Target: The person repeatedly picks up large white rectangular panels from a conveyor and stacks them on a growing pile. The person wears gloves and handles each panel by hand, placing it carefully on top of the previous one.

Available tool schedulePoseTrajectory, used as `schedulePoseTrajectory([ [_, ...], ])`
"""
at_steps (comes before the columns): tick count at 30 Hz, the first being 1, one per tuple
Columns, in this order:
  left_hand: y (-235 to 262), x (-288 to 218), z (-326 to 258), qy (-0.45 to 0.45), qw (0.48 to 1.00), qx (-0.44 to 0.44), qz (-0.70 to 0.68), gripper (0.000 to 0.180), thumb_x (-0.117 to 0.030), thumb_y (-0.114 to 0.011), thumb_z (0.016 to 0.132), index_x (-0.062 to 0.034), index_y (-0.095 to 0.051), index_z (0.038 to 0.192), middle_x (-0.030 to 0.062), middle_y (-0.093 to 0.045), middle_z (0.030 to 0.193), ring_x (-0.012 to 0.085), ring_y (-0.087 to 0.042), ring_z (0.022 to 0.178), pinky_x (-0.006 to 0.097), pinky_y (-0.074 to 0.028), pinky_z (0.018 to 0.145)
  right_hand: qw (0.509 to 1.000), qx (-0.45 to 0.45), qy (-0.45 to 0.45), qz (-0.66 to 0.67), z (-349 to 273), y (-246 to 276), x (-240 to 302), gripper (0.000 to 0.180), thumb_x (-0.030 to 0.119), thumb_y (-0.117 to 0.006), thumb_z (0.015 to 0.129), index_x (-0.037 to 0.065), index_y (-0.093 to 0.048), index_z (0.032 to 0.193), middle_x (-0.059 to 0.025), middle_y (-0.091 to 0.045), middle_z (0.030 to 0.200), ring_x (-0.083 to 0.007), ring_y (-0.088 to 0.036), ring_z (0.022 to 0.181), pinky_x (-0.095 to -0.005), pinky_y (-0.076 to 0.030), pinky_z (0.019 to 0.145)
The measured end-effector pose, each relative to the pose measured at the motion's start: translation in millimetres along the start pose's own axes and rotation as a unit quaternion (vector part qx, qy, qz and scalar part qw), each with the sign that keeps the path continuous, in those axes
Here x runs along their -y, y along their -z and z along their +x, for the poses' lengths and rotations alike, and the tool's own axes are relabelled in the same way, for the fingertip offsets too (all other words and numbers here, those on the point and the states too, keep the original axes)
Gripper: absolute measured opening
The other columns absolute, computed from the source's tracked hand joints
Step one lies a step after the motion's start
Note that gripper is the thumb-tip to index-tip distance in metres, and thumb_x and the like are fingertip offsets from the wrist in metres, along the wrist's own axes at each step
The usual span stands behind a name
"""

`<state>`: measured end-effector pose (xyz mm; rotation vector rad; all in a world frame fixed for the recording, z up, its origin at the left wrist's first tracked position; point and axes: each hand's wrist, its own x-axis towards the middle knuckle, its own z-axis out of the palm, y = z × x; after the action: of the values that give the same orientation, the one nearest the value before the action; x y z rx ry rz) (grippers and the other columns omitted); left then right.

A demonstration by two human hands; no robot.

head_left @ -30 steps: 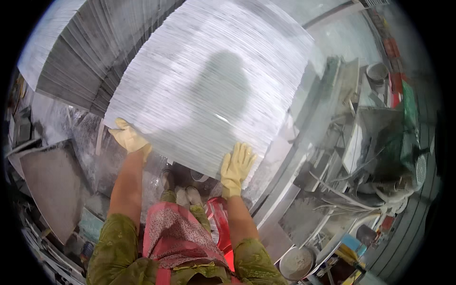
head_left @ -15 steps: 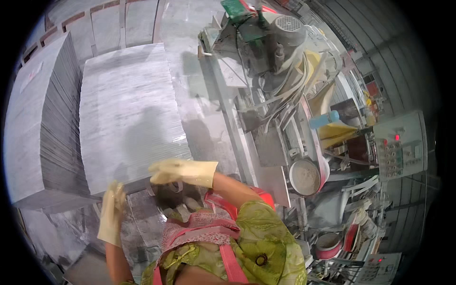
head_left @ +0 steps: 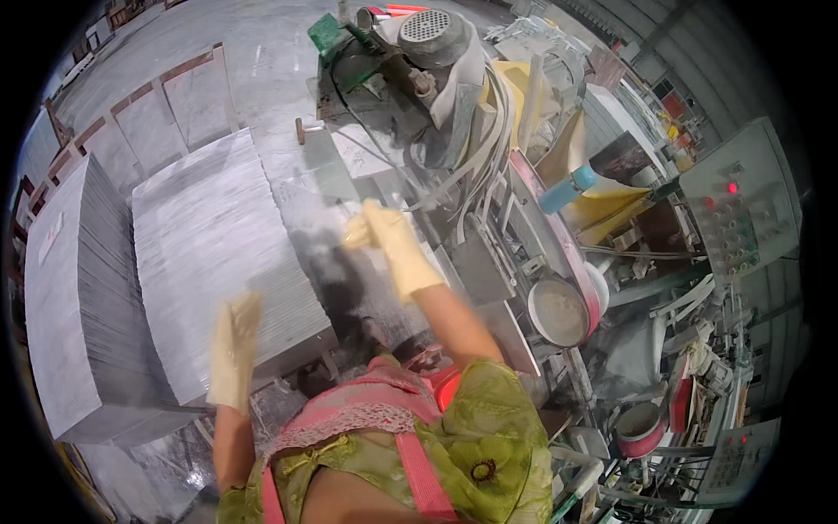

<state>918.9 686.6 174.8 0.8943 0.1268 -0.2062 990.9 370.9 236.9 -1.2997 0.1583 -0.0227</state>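
While the slab stack [head_left: 205, 253] stands at the left, between the worker and the far floor, neither of the two hands seems to have a grip on it now. A second ago both gloves were spread on its near end; since then the worker has turned toward the right, and the hands have come well apart. The left hand [head_left: 234, 349], blurred, is stretched out with its fingers straight at the stack's near left part; from where I stand, I cannot tell whether it touches. The right hand [head_left: 384, 244] has swung clear, off the stack's right side and above the floor, its fingers bent; whether they close on anything small, I can't make out. I'd judge that handling of the stack has let up for the moment. Its slabs look evenly lined up, beside a second stack [head_left: 61, 279] farther left. Over on the right are a dusty motor [head_left: 429, 31] and a control panel [head_left: 746, 210].
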Motion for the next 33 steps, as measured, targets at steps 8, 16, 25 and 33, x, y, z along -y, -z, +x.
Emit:
schedulePoseTrajectory([
  [8, -6.6, 21.8, 33.6, 0.028, 0.986, -0.163, 0.024, 0.064, -0.037, -0.046, 0.104, 0.0192, -0.039, 0.133, 0.0319, -0.047, 0.137, 0.0384, -0.046, 0.131, 0.045, -0.038, 0.112, 0.903, -0.307, 0.17, -0.247, 120.0, 262.9, 118.0, 0.033, 0.027, -0.054, 0.093, -0.004, -0.062, 0.099, -0.0126, -0.07, 0.093, -0.0217, -0.065, 0.087, -0.0332, -0.049, 0.079],
  [16, -95.0, 43.5, 60.1, 0.055, 0.982, -0.166, 0.073, 0.056, -0.031, -0.05, 0.103, 0.0148, -0.042, 0.134, 0.0269, -0.05, 0.136, 0.0363, -0.049, 0.129, 0.043, -0.04, 0.111, 0.817, -0.379, 0.191, -0.391, 217.7, 331.8, 152.0, 0.068, 0.036, -0.06, 0.079, -0.001, -0.049, 0.135, -0.0318, -0.061, 0.119, -0.0428, -0.058, 0.114, -0.0423, -0.044, 0.096],
  [25, -59.3, 39.5, 52.9, 0.036, 0.965, -0.26, 0.026, 0.061, -0.032, -0.048, 0.103, 0.016, -0.036, 0.138, 0.0292, -0.043, 0.142, 0.0353, -0.043, 0.135, 0.041, -0.035, 0.115, 0.806, -0.315, 0.181, -0.467, 256.9, 374.4, 153.2, 0.042, 0.03, -0.063, 0.083, -0.006, -0.066, 0.104, -0.0276, -0.067, 0.091, -0.0393, -0.066, 0.088, -0.0439, -0.049, 0.078],
  [33, -78.0, 48.6, 72.7, 0.04, 0.971, -0.234, 0.041, 0.057, -0.028, -0.047, 0.103, 0.0159, -0.036, 0.138, 0.0297, -0.042, 0.142, 0.0357, -0.043, 0.135, 0.041, -0.035, 0.116, 0.869, -0.318, 0.136, -0.355, 239.4, 374.6, 197.0, 0.04, 0.025, -0.056, 0.092, -0.006, -0.063, 0.116, -0.0252, -0.069, 0.107, -0.0271, -0.068, 0.101, -0.034, -0.05, 0.085],
])
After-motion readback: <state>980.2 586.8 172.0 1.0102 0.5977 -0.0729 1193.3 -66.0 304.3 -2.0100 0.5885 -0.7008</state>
